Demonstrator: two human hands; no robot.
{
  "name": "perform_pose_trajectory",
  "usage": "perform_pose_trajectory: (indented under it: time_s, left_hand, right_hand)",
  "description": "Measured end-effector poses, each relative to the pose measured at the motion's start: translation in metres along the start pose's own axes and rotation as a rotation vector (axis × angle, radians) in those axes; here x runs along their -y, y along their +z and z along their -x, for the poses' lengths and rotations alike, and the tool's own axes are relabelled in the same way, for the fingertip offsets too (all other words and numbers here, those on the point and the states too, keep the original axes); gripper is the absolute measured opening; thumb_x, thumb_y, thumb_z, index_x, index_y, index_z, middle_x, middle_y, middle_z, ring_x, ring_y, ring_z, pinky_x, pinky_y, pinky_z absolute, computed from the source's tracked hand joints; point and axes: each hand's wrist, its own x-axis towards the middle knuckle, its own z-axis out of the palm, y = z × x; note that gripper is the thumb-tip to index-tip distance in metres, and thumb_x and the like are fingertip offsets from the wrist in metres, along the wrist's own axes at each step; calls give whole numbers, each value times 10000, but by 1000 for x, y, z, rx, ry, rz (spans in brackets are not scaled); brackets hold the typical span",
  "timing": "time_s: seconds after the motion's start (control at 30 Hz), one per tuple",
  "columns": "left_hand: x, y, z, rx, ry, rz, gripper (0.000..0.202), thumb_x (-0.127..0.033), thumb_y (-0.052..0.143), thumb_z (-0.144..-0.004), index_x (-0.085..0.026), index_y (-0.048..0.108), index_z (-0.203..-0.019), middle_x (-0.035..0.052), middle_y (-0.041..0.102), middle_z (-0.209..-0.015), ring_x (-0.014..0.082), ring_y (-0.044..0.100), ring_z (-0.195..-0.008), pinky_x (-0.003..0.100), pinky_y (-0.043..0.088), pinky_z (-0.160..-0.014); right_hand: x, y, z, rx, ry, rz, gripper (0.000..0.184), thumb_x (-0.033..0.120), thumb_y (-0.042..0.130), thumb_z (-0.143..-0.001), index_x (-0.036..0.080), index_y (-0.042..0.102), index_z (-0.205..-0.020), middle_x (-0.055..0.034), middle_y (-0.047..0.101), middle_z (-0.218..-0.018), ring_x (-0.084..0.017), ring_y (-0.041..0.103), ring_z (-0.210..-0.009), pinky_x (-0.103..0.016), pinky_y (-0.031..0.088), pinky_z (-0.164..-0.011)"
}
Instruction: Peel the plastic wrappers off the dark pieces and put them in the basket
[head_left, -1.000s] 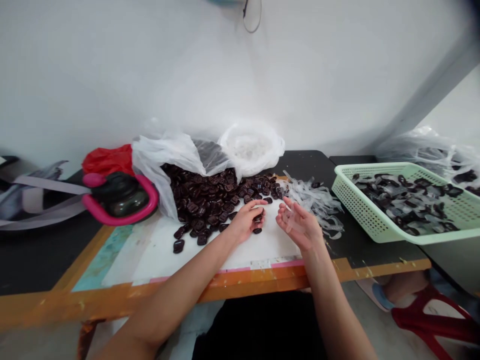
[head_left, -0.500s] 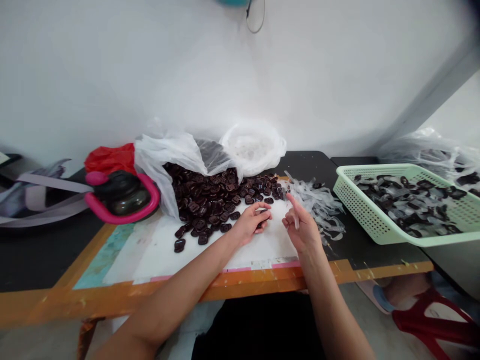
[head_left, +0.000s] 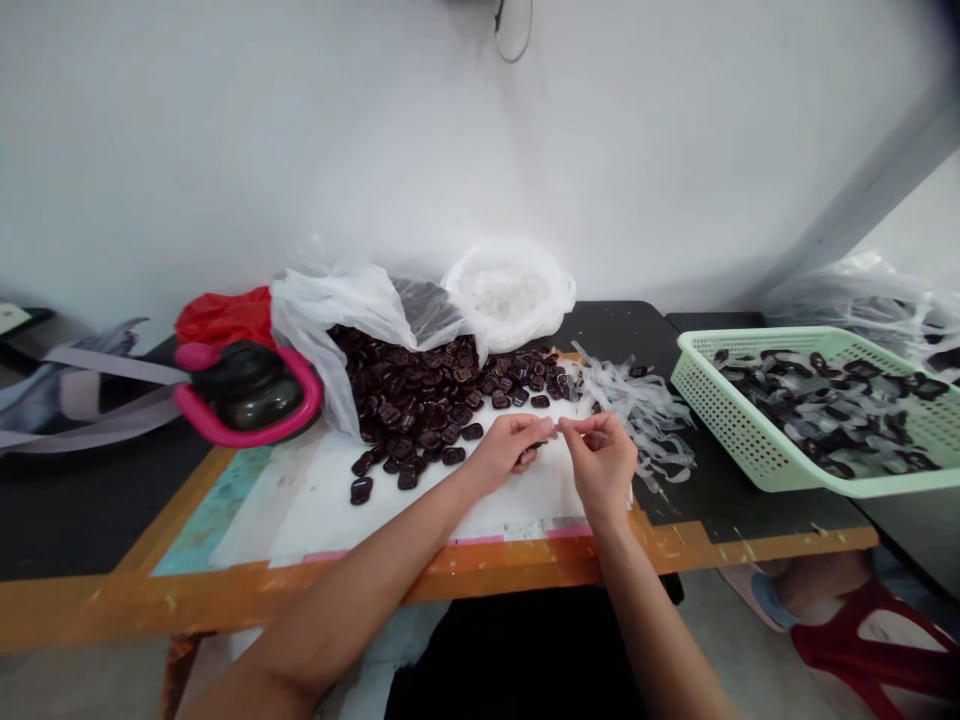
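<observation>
My left hand (head_left: 504, 452) is closed on a small dark brown plastic buckle (head_left: 531, 448), mostly covered by the fingers. Close beside it, my right hand (head_left: 604, 468) pinches a translucent plastic strap (head_left: 559, 426) between thumb and forefinger. The fingertips of both hands nearly meet over the white sheet (head_left: 491, 512), with the strap's end between them. Beyond my left hand spreads a heap of dark buckles (head_left: 420, 400), spilling from a white plastic bag (head_left: 337, 300). Loose translucent straps (head_left: 637, 410) lie just past my right hand.
To the right stands a pale green basket (head_left: 739, 440) of buckles with straps. A bag-lined bowl (head_left: 551, 315) of clear pieces sits at the back. On the left are a pink-and-black object (head_left: 259, 400) and a red bag (head_left: 229, 318). Brown tape covers the table edge (head_left: 480, 573).
My right hand has swung left toward my left hand, and its raised forefinger has folded into a pinch on the strap. My left hand stays nearly in place with the buckle.
</observation>
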Motion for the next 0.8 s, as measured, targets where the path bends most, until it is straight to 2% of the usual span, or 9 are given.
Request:
perform_pose_trajectory:
  time_s: [0.1, 0.2, 0.23, 0.37, 0.47, 0.53, 0.6, 0.7, 0.8]
  left_hand:
    - [3, -2, -1, -47, 65, -174, 351, -492, 576, -791, -141, 583, -778, -73, 330, -475, 52, 267, -392, 195, 186, -388]
    - [5, -4, -5, -155, 204, -416, 309, -439, 556, -815, -143, 588, -729, -42, 430, -526, 77, 375, -473, 207, 288, -468]
    - [6, -5, -6, -192, 265, -494, 292, -414, 564, -813, -143, 587, -705, -25, 478, -566, 89, 419, -527, 212, 319, -510]
    - [6, -5, -8, -219, 400, -569, 275, -372, 561, -817, -143, 562, -665, 9, 538, -677, 121, 478, -670, 224, 365, -607]
    - [4, -3, -5, -135, 263, -336, 285, -412, 501, -849, -152, 560, -748, -19, 451, -609, 90, 411, -546, 196, 313, -485]
    - [1, -2, -3, -74, 156, -132, 265, -417, 488, -853, -165, 566, -884, -27, 436, -629, 71, 368, -491, 174, 243, -412]
    - [-1, 0, -1, -56, 134, 5, 279, -389, 530, -832, -200, 529, -1037, -5, 501, -755, 64, 398, -511, 155, 220, -384]
    - [-1, 0, -2, -110, 174, 50, 345, -365, 598, -795, -231, 469, -1086, 19, 557, -911, 56, 432, -532, 139, 215, -359]
    - [2, -2, -4, -147, 187, -13, 301, -368, 612, -792, -204, 504, -1019, -13, 550, -750, 35, 360, -442, 143, 194, -342]
  right_hand:
    - [4, -3, 1, -25, -86, 188, 195, 354, 626, -783, 175, 550, -782, -37, 630, -717, -154, 575, -597, -254, 439, -541]
    - [8, -8, 1, -115, -286, 501, 296, 308, 571, -817, 178, 565, -1083, -131, 623, -1075, -255, 609, -908, -312, 470, -641]
    - [8, -9, 2, -87, -364, 572, 334, 282, 534, -839, 188, 543, -1159, -136, 594, -1151, -266, 591, -981, -321, 471, -676]
    - [5, -8, 2, 370, -559, 602, 349, 199, 372, -913, 196, 520, -1229, -115, 623, -1095, -222, 612, -935, -294, 467, -715]
    - [1, -8, -2, 457, -520, 571, 333, 218, 353, -926, 153, 537, -1196, -123, 639, -969, -214, 609, -828, -297, 455, -687]
    - [-2, -10, -5, 392, -460, 513, 268, 247, 397, -915, 152, 590, -1075, -97, 638, -868, -187, 586, -720, -285, 441, -657]
    - [-4, -13, -8, 308, -346, 420, 201, 292, 462, -891, 165, 612, -936, -51, 623, -755, -140, 525, -581, -252, 411, -574]
    - [-6, -16, -9, 259, -115, 226, 212, 370, 532, -852, 174, 614, -859, -10, 606, -699, -79, 383, -434, -215, 308, -432]
    - [-7, -14, -8, 313, 40, 51, 265, 420, 572, -816, 169, 641, -865, -20, 627, -759, -53, 329, -396, -207, 242, -372]
